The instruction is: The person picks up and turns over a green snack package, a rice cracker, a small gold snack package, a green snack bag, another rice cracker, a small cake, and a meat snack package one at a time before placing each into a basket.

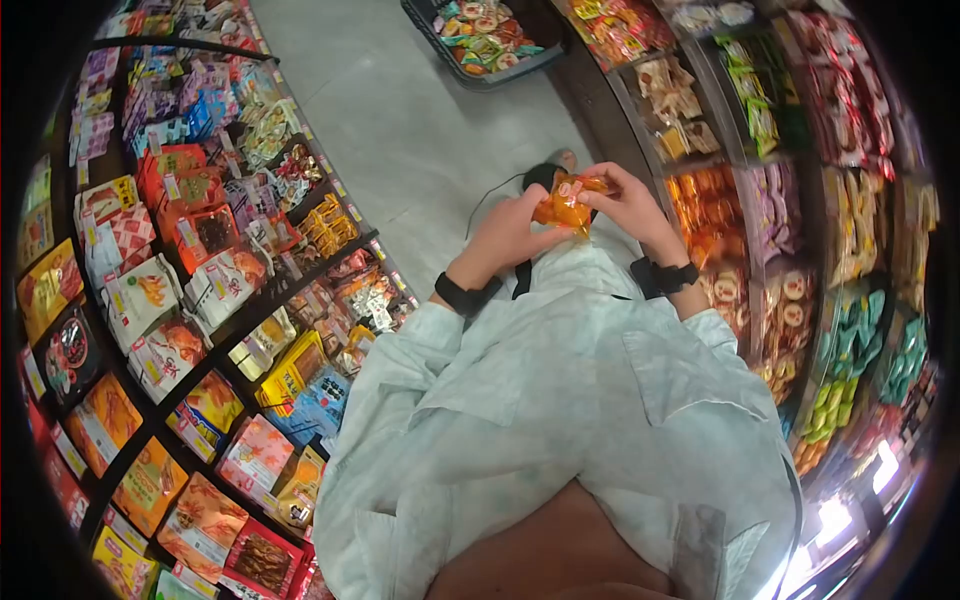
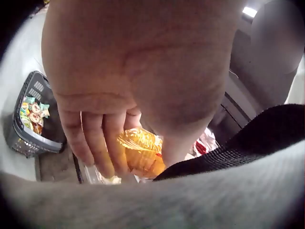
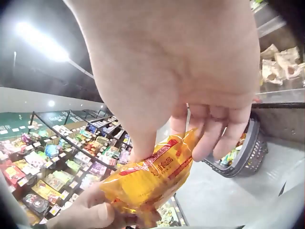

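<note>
An orange, shiny wrapped snack packet (image 1: 568, 210) is held between both hands in front of the body. My left hand (image 1: 508, 232) pinches one side of it with thumb and fingers. My right hand (image 1: 636, 203) grips the opposite end. In the right wrist view, red print shows on the clear-and-orange wrapper (image 3: 159, 171), the right thumb and fingertips at its upper end and the left hand (image 3: 90, 210) at its lower end. The left wrist view shows the crinkled packet (image 2: 142, 151) between the left thumb and fingers.
A dark shopping basket (image 1: 490, 78) with several wrapped snacks stands on the grey floor (image 1: 380, 110) ahead. Shelves of bagged snacks (image 1: 230, 285) line the left. Bins of small wrapped snacks (image 1: 705, 210) run along the right, close to the right hand.
</note>
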Demonstrator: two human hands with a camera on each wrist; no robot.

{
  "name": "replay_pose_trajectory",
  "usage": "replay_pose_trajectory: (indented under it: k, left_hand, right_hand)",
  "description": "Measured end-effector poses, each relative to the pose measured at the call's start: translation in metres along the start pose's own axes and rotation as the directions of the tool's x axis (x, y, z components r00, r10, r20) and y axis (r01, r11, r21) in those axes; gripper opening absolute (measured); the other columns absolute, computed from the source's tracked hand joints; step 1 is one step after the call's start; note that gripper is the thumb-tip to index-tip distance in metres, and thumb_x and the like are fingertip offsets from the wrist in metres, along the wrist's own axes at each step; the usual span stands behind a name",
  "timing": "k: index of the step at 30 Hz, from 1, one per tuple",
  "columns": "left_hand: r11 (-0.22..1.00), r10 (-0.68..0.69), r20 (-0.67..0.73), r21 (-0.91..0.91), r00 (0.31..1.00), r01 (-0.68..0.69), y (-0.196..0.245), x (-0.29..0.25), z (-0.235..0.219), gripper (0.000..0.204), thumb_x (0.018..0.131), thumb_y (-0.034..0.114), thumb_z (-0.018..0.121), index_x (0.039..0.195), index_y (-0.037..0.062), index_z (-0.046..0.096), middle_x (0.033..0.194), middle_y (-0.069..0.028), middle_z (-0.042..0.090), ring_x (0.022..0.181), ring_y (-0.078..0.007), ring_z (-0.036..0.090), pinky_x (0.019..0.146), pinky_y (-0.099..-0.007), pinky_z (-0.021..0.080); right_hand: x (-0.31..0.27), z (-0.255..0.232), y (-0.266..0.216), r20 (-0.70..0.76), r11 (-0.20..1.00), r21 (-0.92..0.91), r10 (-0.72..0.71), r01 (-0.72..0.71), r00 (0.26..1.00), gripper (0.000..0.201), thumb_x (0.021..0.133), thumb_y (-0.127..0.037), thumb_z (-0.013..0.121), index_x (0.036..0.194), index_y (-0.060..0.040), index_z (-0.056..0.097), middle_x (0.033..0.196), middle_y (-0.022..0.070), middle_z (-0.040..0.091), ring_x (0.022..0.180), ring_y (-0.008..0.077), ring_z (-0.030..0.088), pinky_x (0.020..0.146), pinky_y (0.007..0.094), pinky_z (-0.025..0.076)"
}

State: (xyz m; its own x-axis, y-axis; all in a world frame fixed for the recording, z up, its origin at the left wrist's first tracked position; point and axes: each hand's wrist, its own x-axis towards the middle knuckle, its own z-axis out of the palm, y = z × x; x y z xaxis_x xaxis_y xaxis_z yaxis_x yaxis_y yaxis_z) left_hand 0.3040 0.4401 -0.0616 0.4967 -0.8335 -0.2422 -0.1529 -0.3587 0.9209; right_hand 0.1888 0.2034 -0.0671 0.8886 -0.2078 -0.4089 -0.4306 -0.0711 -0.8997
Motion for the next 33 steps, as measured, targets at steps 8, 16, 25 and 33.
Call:
replay_pose_trajectory:
  k: [8, 16, 25, 33]
  left_hand:
    - [0.97, -0.113, -0.163, 0.198, 0.98, 0.144, 0.015, 0.095, -0.085, 0.045, 0.092, 0.028, 0.086, 0.123, 0.0022, 0.065, 0.11, -0.0145, 0.078, 0.103, -0.0281, 0.078, 0.09, -0.0384, 0.059]
    - [0.976, 0.016, -0.674, 0.17, 0.739, 0.133, 0.047, 0.257, -0.197, 0.036, 0.097, 0.024, 0.079, 0.126, 0.0071, 0.066, 0.096, -0.0098, 0.077, 0.085, -0.0203, 0.074, 0.077, -0.0362, 0.058]
    - [0.898, 0.039, 0.277, 0.412, 0.96, -0.156, 0.015, 0.334, -0.145, 0.036, 0.096, 0.03, 0.073, 0.122, 0.0067, 0.068, 0.097, -0.0154, 0.077, 0.088, -0.0322, 0.075, 0.078, -0.0423, 0.058]
    - [0.948, 0.226, 0.563, 0.06, 0.795, -0.312, -0.043, 0.357, -0.105, 0.034, 0.096, 0.032, 0.069, 0.125, 0.0147, 0.069, 0.113, -0.0128, 0.076, 0.105, -0.0361, 0.073, 0.087, -0.0497, 0.057]
  right_hand:
    - [0.137, -0.032, -0.075, 0.13, 0.995, -0.087, -0.038, 0.049, 0.991, 0.051, 0.102, -0.031, 0.077, 0.139, -0.0024, 0.059, 0.12, 0.0133, 0.075, 0.107, 0.0198, 0.075, 0.091, 0.0333, 0.059]
    - [0.198, -0.103, -0.119, -0.103, 0.97, 0.208, -0.107, 0.127, 0.989, 0.046, 0.103, -0.02, 0.072, 0.145, -0.0081, 0.055, 0.08, 0.0043, 0.073, 0.08, 0.01, 0.072, 0.073, 0.0267, 0.053]
    - [0.171, -0.137, -0.101, -0.299, 0.991, 0.035, -0.113, 0.129, 0.948, 0.028, 0.1, -0.016, 0.075, 0.125, -0.0063, 0.07, 0.092, 0.0053, 0.073, 0.089, 0.0132, 0.071, 0.082, 0.0318, 0.056]
    - [0.147, -0.112, -0.249, -0.109, 0.903, -0.122, -0.425, 0.412, 0.899, 0.028, 0.094, -0.007, 0.078, 0.121, -0.005, 0.071, 0.105, 0.0076, 0.074, 0.099, 0.0216, 0.073, 0.093, 0.0349, 0.055]
